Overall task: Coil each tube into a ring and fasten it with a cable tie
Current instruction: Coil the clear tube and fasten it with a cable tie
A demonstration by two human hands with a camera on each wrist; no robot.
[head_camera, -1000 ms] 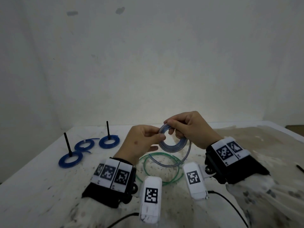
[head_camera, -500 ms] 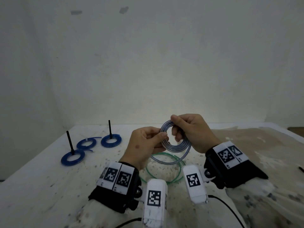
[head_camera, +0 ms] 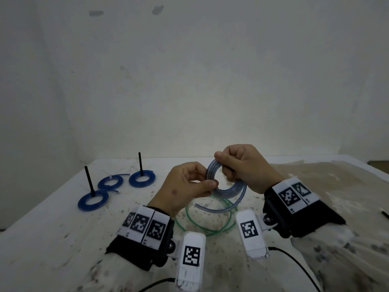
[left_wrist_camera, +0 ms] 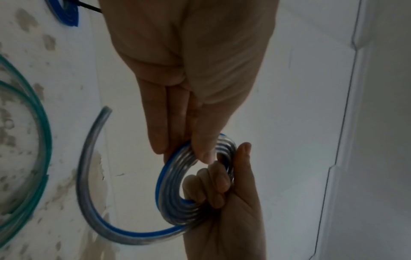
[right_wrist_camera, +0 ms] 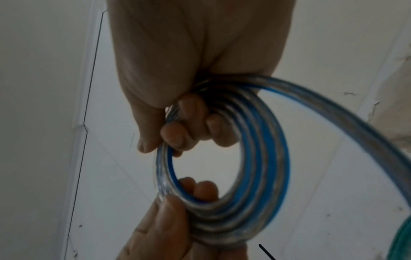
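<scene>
A clear tube with a blue stripe (head_camera: 226, 189) is wound into a small ring of several turns and held above the table. My left hand (head_camera: 185, 189) pinches the ring's near left side between thumb and fingers. My right hand (head_camera: 242, 167) grips its top right, fingers curled through the ring. A loose tail (head_camera: 214, 209) curves down below. In the left wrist view the coil (left_wrist_camera: 175, 197) sits between both hands with the tail (left_wrist_camera: 86, 176) sweeping left. The right wrist view shows the coil (right_wrist_camera: 262, 176) close up. A thin green tube (head_camera: 210, 220) lies looped on the table beneath.
At the back left lie three blue coiled rings (head_camera: 92, 200) (head_camera: 110, 182) (head_camera: 142, 179); two have black cable ties (head_camera: 89, 179) (head_camera: 140, 163) standing upright. A black tie end (head_camera: 385, 214) shows at the right edge. The white table (head_camera: 52, 239) is stained, with a wall behind.
Both hands have kept winding the tube; the ring has gained turns, the loose tail has grown shorter, and the coil sits a little higher and to the right.
</scene>
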